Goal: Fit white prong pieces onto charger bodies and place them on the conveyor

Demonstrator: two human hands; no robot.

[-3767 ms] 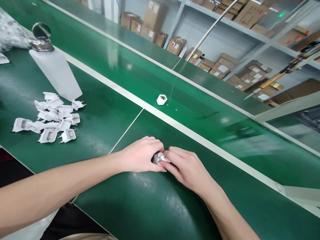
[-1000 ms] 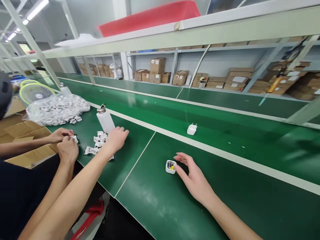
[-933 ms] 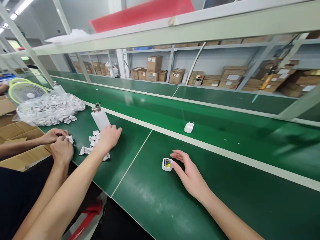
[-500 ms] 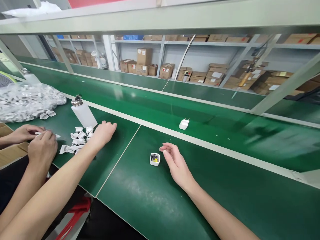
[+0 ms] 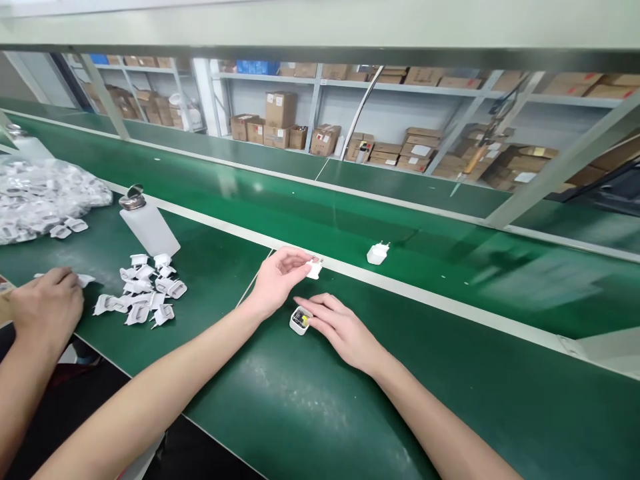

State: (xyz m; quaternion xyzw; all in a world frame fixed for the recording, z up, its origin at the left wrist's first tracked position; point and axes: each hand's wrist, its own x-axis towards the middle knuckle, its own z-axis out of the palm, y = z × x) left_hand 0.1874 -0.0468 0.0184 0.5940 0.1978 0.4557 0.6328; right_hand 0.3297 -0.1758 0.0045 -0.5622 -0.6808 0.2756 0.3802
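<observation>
My left hand (image 5: 281, 279) pinches a white plug cap (image 5: 314, 268) with two metal pins between thumb and fingers, above the green bench. Just below it, a small white charger housing (image 5: 299, 321) lies with its open end showing dark parts and a yellow component. My right hand (image 5: 340, 327) has its thumb and index finger around the housing's right and far sides, gripping it on the bench. To the left lies a loose pile of white plug caps (image 5: 140, 287). A whole white charger (image 5: 378, 253), pins up, sits on the green belt (image 5: 340, 233) beyond.
A white pump bottle (image 5: 150, 223) stands behind the pile. A clear bag of white parts (image 5: 45, 197) lies at the far left, near a co-worker's hand (image 5: 47, 307). A pale rail (image 5: 425, 290) divides bench from belt. An overhead beam (image 5: 320, 27) crosses the top.
My left hand has come from the pile to the right, now with a plug cap. My right hand has closed on the housing, which is slightly tilted. The charger on the belt has drifted right.
</observation>
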